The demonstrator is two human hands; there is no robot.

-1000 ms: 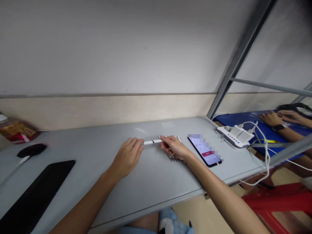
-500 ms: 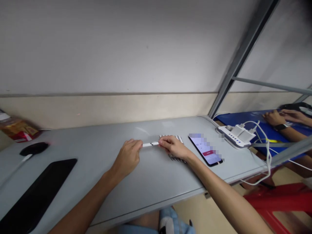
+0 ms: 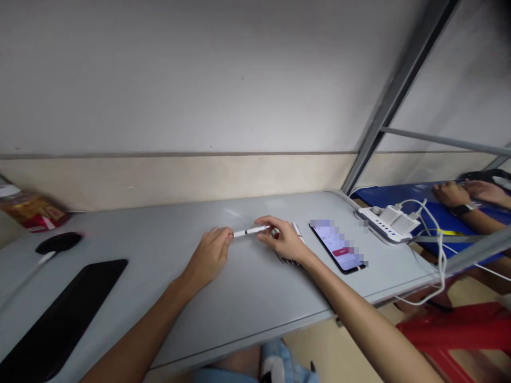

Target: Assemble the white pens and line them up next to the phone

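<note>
A white pen (image 3: 251, 231) is held between two hands above the grey table (image 3: 223, 287).

Its left end is pinched by the left hand (image 3: 208, 255), its right end by the right hand (image 3: 281, 239); a row of pens (image 3: 293, 250) lies beneath, beside a smartphone (image 3: 338, 247).

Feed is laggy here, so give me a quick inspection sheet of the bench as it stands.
Surface: grey table, flat.
Job's things: white pen held off the table at both ends; row of pens under the right hand.
Clutter: phone, lit; black pad; mouse; snack packet.
Grippers: left hand and right hand pinch the pen.
Cables: white leads from power strip hang over the edge.
Surroundings: another person's hands at a blue table.
</note>
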